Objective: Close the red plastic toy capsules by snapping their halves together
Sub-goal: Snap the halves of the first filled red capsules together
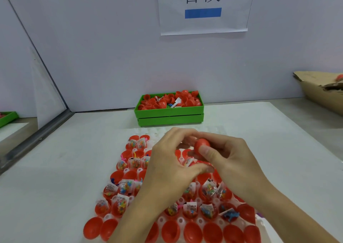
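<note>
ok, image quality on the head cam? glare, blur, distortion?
Head view: soft, even light, faint shadows; wide-angle bends the wall seam at left; sheen on the empty red halves in the nearest row; right hand and left hand slightly soft around the red capsule; green tray readable.

White wall sheet (pixel 203 9) reads "合模" above blue bar

single head-worn wide-angle view, facing forward and down over white table (pixel 55 168). close range: both forearms enter from bottom edge, tray of capsule halves (pixel 167 222) directly below. far end: green crate (pixel 169 115), wall sign (pixel 203 9). no second view.
</note>
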The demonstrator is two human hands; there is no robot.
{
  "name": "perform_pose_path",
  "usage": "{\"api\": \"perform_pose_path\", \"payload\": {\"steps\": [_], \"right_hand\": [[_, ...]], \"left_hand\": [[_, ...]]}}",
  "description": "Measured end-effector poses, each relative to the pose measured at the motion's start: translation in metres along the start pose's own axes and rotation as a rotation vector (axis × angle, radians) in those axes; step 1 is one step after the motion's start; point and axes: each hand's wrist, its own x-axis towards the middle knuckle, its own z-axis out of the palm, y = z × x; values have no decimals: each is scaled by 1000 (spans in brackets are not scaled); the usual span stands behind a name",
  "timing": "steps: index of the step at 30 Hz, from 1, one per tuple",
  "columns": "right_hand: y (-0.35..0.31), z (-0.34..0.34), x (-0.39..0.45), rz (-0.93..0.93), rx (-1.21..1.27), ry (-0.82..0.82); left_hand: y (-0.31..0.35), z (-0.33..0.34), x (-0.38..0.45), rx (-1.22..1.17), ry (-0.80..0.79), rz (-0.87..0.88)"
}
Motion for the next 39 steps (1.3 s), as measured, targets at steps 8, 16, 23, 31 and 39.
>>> {"api": "perform_pose_path", "payload": {"steps": [8, 16, 23, 31, 39], "right_hand": [[3, -4, -1, -84, 197, -87], [4, 0, 0, -133, 169, -32], [-1, -7, 1, -194, 131, -91], [1, -10, 2, -262, -260, -26], [-2, -7, 0, -230, -153, 46]], "left_hand": [[-4, 0, -1, -686, -158, -310], [1, 9, -5, -602, -56, -260], [2, 5, -1, -854, -95, -369], [0, 10, 1, -1016, -87, -591], [-9, 11, -1, -718, 23, -460]]}}
